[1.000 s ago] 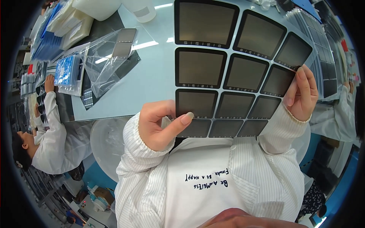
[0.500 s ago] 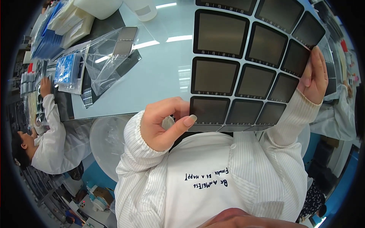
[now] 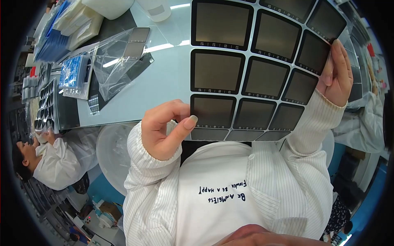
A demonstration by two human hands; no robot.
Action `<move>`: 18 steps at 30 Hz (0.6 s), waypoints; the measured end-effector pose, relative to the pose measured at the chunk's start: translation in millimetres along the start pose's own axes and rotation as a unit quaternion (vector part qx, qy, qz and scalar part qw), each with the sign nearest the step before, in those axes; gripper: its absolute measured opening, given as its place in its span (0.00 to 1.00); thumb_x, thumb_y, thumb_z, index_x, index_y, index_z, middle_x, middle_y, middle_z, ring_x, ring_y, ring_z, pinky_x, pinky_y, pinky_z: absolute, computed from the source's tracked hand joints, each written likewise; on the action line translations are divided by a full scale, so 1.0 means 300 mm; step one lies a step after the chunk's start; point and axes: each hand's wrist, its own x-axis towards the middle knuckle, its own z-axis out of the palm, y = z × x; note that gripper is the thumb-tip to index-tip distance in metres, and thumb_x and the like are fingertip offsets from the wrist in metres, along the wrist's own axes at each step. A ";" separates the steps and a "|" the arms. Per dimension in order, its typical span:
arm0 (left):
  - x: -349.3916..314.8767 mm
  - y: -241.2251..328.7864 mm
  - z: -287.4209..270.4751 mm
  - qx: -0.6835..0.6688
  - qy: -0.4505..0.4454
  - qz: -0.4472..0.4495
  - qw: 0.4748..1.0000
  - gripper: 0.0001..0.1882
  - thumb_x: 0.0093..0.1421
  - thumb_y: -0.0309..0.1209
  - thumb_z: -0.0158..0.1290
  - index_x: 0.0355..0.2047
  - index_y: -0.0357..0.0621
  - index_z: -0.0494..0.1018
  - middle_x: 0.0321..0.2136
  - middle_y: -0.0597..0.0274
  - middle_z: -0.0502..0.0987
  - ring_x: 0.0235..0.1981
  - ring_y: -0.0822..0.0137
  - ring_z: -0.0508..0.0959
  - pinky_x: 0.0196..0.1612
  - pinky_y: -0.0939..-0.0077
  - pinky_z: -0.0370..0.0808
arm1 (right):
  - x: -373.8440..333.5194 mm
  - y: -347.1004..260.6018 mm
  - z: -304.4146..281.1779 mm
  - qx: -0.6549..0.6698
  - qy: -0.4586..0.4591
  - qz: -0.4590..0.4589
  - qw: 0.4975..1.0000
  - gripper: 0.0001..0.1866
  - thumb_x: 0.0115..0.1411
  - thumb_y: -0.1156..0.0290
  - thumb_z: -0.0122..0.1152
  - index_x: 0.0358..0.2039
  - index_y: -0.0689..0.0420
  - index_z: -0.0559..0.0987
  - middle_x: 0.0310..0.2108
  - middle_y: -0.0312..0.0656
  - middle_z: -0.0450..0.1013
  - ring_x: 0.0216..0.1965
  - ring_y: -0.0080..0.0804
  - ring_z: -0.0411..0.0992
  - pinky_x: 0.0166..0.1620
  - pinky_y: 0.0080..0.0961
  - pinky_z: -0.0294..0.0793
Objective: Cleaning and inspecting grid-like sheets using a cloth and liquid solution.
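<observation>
A large flat sheet (image 3: 244,93) with rows of dark, rounded rectangular panels in black borders is held up over the table's near edge, in front of my chest. Its top runs out of the picture. My left hand (image 3: 164,129) pinches the lower left edge, thumb on the face toward the camera and the other fingers partly hidden at the edge. Along the upper right edge, my right hand (image 3: 339,76) grips the sheet with fingers extended along its side; part of that hand is behind it.
On the glossy table (image 3: 168,74), a clear plastic bag (image 3: 113,69) holds two dark panels. Blue packets (image 3: 73,73), stacked white and blue sheets (image 3: 67,30) and a translucent cup (image 3: 154,9) lie beyond. Left, a co-worker (image 3: 59,160) sits near dark-panelled sheets. A translucent bin (image 3: 113,156) stands below the table.
The sheet has shifted left and slightly tilted, showing more of its lowest row. My left hand moved left with it, my right hand slightly up. The co-worker's outstretched arm has drawn back.
</observation>
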 end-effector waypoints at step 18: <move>-0.017 0.010 -0.050 -0.013 0.083 0.008 0.996 0.07 0.58 0.24 0.50 0.26 0.32 0.69 0.18 0.66 0.69 0.19 0.79 0.63 0.24 0.86 0.59 | 0.018 0.048 0.042 0.009 -0.086 -0.017 0.996 0.16 0.65 0.77 0.44 0.51 0.67 0.72 0.32 0.45 0.77 0.12 0.15 0.59 0.20 0.05 0.58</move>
